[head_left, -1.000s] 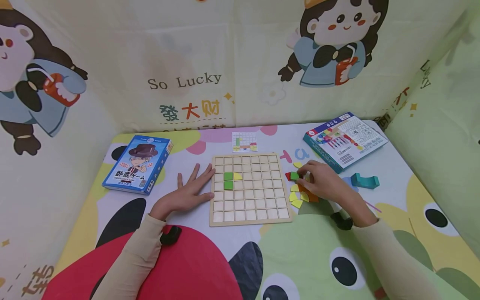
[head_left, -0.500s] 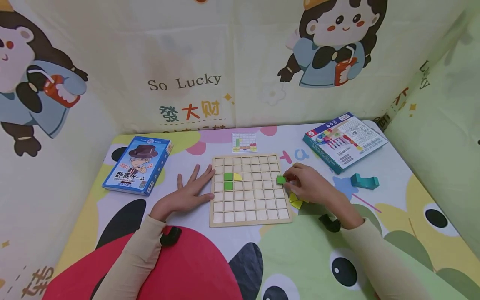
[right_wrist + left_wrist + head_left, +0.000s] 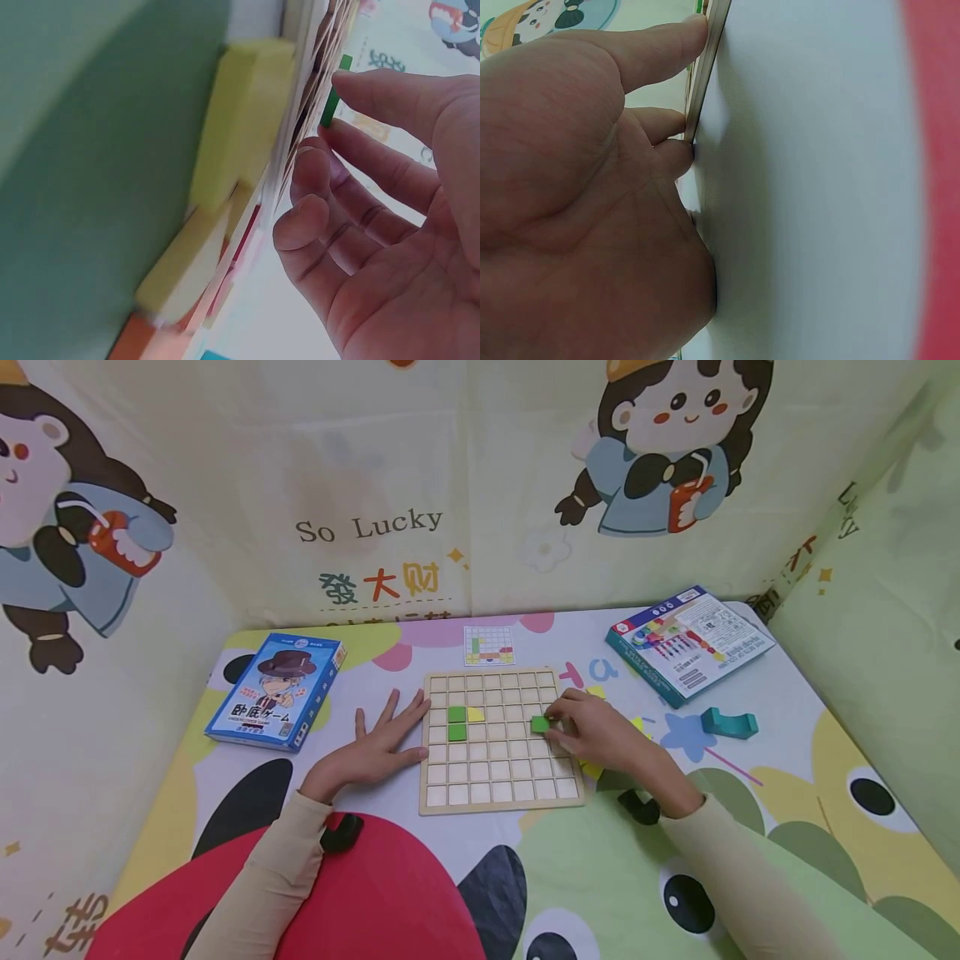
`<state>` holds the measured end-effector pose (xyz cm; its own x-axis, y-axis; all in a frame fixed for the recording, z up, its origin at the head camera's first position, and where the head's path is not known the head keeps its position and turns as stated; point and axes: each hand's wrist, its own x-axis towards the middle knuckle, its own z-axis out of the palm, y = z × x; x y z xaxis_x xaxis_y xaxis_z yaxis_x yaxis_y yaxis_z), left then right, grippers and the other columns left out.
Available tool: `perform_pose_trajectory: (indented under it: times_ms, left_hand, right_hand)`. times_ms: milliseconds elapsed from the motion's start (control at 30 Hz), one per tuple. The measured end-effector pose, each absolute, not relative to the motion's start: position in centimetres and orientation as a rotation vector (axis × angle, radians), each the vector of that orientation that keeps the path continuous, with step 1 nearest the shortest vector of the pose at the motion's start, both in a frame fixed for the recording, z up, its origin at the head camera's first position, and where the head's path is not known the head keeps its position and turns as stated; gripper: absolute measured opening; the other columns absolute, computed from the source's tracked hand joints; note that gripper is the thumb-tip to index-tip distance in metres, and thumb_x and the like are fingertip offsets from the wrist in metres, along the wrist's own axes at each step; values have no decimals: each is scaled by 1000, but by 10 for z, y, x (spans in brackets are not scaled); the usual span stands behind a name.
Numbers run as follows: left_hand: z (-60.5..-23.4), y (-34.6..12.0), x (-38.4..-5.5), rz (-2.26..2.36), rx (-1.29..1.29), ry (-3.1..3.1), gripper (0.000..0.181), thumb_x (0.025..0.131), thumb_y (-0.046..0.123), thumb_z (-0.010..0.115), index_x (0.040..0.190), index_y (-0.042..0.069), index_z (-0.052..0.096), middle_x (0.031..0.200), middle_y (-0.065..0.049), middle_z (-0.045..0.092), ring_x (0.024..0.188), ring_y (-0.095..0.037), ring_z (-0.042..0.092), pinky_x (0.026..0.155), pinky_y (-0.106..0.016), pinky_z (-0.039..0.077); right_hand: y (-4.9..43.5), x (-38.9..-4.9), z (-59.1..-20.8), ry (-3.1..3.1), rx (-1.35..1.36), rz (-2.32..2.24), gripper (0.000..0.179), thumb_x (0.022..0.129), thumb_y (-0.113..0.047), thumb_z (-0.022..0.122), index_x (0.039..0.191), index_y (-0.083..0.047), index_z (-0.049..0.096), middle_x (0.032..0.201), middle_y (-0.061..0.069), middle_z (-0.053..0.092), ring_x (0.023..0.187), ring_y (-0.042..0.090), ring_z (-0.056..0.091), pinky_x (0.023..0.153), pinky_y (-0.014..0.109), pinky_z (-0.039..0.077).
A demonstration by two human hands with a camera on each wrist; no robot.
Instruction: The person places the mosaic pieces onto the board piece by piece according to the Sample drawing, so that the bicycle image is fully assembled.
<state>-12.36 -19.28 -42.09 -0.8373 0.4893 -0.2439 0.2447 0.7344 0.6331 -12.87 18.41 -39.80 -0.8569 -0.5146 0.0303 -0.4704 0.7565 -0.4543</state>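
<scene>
A wooden grid board (image 3: 501,811) lies mid-table. Two green square tiles (image 3: 457,732) sit in its left part, one in front of the other, with a yellow rounded tile (image 3: 476,714) beside the far one. My left hand (image 3: 375,745) lies flat with fingers spread, its fingertips and thumb at the board's left edge; the left wrist view shows the thumb (image 3: 664,52) against that edge. Between thumb and index finger my right hand (image 3: 600,727) pinches another green square tile (image 3: 540,724) over the board's right columns. The right wrist view shows this green tile (image 3: 336,91) edge-on.
Yellow pieces (image 3: 244,120) lie right of the board, partly hidden by my right hand. A small pattern card (image 3: 489,646) is behind the board. A blue game box (image 3: 276,691) stands left; another box (image 3: 690,642) and a teal curved block (image 3: 730,723) are at right.
My right hand has carried the green tile leftward from the loose pieces beside the board to over its right columns. My left hand stays in place.
</scene>
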Motion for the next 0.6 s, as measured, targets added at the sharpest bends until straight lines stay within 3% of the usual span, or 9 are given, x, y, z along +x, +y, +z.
perform_pose_trajectory:
  times_ms: [600]
  left_hand:
    - [-420, -192, -123, 870, 566, 2527, 84, 104, 38, 62, 172, 17, 16, 182, -10, 4, 165, -44, -19, 115, -79, -28]
  right_hand:
    - [141, -125, -393, 2783, -835, -694, 28, 97, -23, 78, 121, -9, 76, 117, 5, 70, 98, 16, 63, 88, 32, 61]
